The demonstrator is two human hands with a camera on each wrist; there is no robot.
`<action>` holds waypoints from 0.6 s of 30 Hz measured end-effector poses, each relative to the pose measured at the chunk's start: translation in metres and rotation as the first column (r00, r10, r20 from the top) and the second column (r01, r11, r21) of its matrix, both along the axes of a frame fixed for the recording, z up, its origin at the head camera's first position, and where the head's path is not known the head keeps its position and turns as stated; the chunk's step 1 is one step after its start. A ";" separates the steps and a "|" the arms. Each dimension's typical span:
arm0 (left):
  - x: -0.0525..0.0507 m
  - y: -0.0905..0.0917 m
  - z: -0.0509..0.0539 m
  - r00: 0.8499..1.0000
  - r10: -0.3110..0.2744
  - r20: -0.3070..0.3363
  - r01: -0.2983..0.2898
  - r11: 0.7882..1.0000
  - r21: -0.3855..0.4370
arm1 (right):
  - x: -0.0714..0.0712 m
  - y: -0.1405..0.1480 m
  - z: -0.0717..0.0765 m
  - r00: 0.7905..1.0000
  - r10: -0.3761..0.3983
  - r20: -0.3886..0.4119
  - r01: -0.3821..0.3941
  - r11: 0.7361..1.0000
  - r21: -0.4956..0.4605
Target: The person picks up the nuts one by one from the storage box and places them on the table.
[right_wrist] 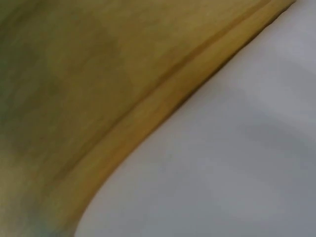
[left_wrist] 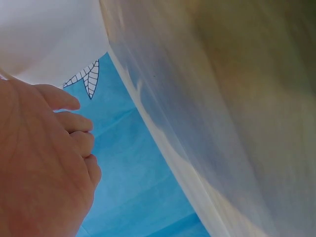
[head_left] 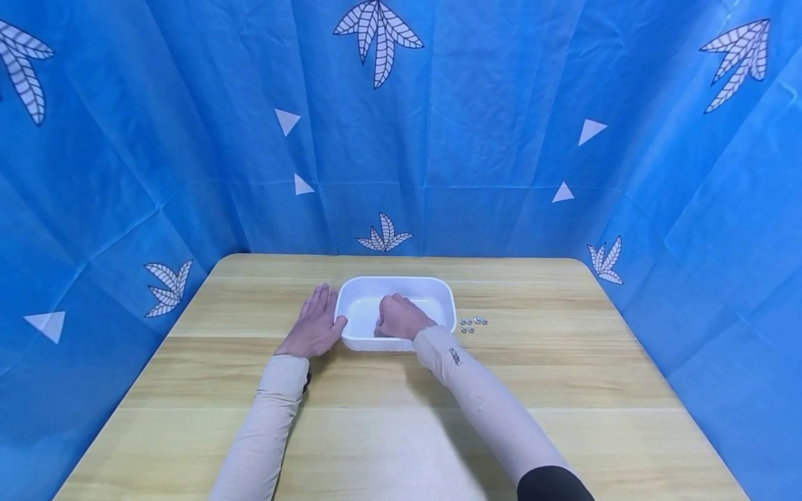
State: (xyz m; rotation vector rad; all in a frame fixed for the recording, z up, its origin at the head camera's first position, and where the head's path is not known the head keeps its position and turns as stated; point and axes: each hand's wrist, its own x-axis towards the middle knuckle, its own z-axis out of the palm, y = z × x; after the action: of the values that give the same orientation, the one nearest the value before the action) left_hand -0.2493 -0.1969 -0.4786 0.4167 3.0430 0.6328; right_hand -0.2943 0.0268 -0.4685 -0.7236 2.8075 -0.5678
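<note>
A white rectangular plastic tub (head_left: 443, 299) sits on the wooden table. At its left side my left hand (head_left: 313, 325) lies with fingers extended, the thumb touching the rim. The left wrist view has the palm of that hand (left_wrist: 44, 163) close beside the tub's white wall (left_wrist: 54, 39). My right hand (head_left: 399, 317) reaches over the front rim into the tub, its fingers curled and pointing down. Its fingertips are hidden, so whatever they may hold cannot be seen. The right wrist view is filled by the tub's outer wall (right_wrist: 207, 173), blurred.
Several small shiny metal pieces, looking like nuts (head_left: 477, 321), lie on the table just right of the tub. The wooden table (head_left: 564, 390) extends around everything. A blue curtain (head_left: 476, 125) with white leaf prints hangs behind and along both sides.
</note>
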 end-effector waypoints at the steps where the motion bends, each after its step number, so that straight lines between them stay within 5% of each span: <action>1: 0.000 0.000 0.000 1.000 0.000 0.000 0.000 1.000 0.000 | 0.000 0.000 0.000 1.000 0.002 -0.004 -0.002 1.000 0.005; 18: 0.000 0.000 0.000 1.000 0.006 -0.004 -0.006 1.000 -0.001 | -0.002 0.001 -0.004 0.999 -0.008 0.037 0.007 1.000 0.013</action>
State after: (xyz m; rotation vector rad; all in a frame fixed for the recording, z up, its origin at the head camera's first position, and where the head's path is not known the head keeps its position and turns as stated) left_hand -0.2489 -0.1973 -0.4782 0.4095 3.0491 0.6312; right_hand -0.2962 0.0278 -0.4723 -0.6932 2.7784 -0.5580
